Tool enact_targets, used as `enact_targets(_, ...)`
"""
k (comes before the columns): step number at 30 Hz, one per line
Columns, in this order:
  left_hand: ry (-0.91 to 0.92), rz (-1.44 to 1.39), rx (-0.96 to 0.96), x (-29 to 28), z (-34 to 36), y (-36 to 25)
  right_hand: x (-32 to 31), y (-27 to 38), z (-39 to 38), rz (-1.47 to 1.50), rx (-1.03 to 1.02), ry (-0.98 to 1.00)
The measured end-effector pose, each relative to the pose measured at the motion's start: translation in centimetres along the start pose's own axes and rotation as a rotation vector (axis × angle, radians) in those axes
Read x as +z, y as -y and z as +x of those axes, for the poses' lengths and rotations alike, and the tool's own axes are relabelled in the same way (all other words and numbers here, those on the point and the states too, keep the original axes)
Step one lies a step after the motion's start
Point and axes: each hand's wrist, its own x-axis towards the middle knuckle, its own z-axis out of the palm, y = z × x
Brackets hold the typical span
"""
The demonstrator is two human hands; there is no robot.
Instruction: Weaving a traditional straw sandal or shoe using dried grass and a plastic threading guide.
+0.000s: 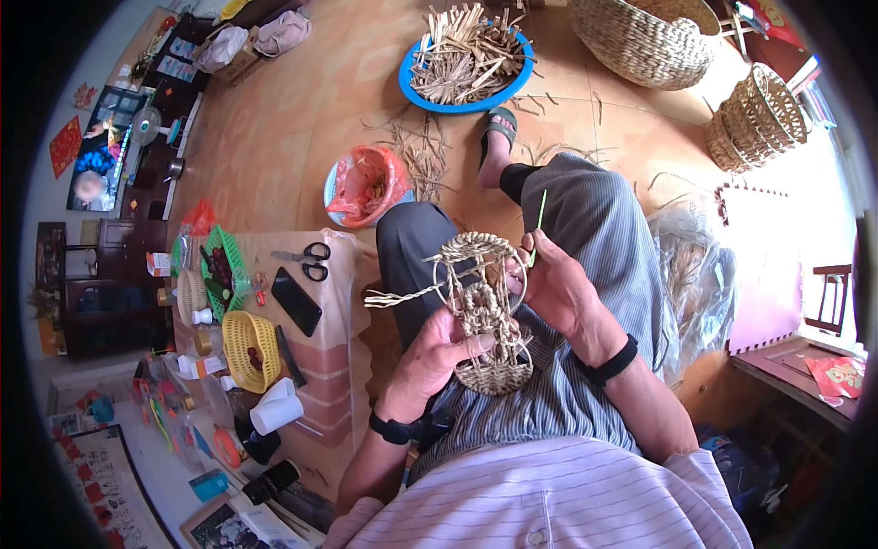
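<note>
A woven straw piece (492, 316) with round frames at its upper and lower ends is held up over my lap. My left hand (434, 355) grips its lower left side, thumb lying across the braided middle. From its left edge stick out loose straw strands (402, 297). My right hand (560, 288) is at the upper right rim, thumb and fingers pinching a thin green stick (540, 215) that points upward. Some fingers of that hand are hidden behind the round frame, so I cannot tell how they touch it.
A blue basin (430, 102) of dry straw strips and a bin with a red bag (368, 183) stand on the floor ahead. Large woven baskets (645, 41) are far right. Left, a covered table holds scissors (314, 261), a phone (297, 300) and a yellow basket (251, 351). A plastic bag (690, 274) lies right.
</note>
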Motion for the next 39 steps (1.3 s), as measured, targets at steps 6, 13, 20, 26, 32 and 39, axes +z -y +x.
enact_targets(6,0.024,-0.008,-0.043,0.2,0.2,-0.9,-0.5,-1.1,0.5,0.305,0.018,0.234)
enact_targets(13,-0.012,0.071,-0.013,0.9,0.4,-0.5,-0.9,1.4,-0.2,0.196,-0.077,0.361)
enact_targets(20,-0.057,0.126,-0.021,3.0,0.0,-2.1,-1.4,2.4,0.3,-0.365,-0.264,0.089)
enact_targets(26,-0.068,0.116,-0.028,2.7,-0.3,-1.6,-1.8,5.3,-0.5,-0.546,-0.434,-0.020)
enact_targets(32,0.007,0.111,-0.051,2.9,0.1,-1.6,-1.3,9.1,-1.7,-0.540,-0.384,0.133)
enact_targets(39,-0.002,0.215,-0.031,2.9,0.0,-1.9,1.2,8.0,-10.0,-0.741,-0.570,0.163)
